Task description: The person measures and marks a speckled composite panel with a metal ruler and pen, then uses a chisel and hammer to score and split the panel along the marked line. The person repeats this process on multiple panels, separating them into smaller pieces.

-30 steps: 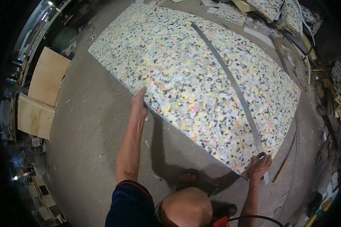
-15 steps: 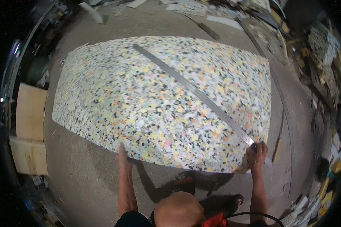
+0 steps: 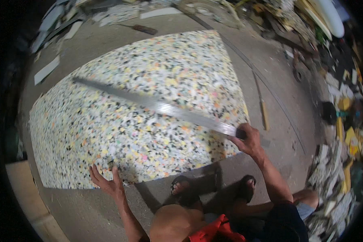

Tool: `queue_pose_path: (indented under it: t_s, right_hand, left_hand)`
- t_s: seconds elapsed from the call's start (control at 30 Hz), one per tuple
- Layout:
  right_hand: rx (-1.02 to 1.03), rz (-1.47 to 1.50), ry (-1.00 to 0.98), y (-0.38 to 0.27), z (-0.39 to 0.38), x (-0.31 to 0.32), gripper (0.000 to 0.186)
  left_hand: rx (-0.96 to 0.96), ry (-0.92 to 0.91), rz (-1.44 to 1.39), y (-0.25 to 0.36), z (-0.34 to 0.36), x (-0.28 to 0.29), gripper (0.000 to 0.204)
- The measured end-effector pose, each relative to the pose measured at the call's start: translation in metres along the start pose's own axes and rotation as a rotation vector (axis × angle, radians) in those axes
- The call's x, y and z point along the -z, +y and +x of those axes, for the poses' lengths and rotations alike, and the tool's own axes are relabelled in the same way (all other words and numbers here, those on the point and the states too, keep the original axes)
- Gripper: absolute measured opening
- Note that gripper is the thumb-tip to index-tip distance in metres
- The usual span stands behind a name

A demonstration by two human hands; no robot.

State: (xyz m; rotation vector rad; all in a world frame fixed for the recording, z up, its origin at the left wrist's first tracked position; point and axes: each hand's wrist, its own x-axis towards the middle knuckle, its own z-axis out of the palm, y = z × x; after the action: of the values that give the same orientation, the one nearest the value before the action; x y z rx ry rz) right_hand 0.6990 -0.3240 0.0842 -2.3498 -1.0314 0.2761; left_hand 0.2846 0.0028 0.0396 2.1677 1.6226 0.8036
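Two hands at the near edge of a speckled foam sheet, a long metal rule across it.

The right hand (image 3: 249, 139) grips the near end of the rule (image 3: 157, 107), fingers wrapped shut around it; the strip runs from them up and left over the foam (image 3: 149, 121). The left hand (image 3: 107, 183) lies flat with fingers spread wide, fingertips touching the foam's near edge. The foam lies on the concrete floor (image 3: 278, 105), sandalled feet (image 3: 181, 186) just beside its edge.
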Motion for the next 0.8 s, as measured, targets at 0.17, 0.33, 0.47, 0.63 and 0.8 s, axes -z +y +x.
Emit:
queue_pose_path:
  t_s: [0.17, 0.33, 0.47, 0.63, 0.8]
  right_hand:
    - [0.246, -0.053, -0.096, -0.008, 0.010, -0.033, 0.048]
    - [0.536, -0.254, 0.159, -0.006, 0.059, -0.067, 0.033]
    - [0.272, -0.245, 0.014, -0.021, 0.011, -0.068, 0.030]
    - [-0.034, -0.213, -0.684, -0.018, -0.144, -0.086, 0.052]
    - [-0.225, -0.237, -0.793, 0.010, -0.210, -0.137, 0.064]
  left_hand:
    - [-0.928, -0.196, 0.251, 0.112, 0.065, -0.025, 0.075]
    - [-0.907, -0.620, 0.210, 0.053, 0.068, -0.111, 0.055]
    - [-0.843, -0.523, 0.136, 0.027, 0.028, -0.124, 0.048]
    - [-0.715, -0.464, 0.062, 0.032, 0.010, -0.129, 0.044]
    - [-0.635, -0.454, 0.069, 0.024, -0.003, -0.143, 0.045]
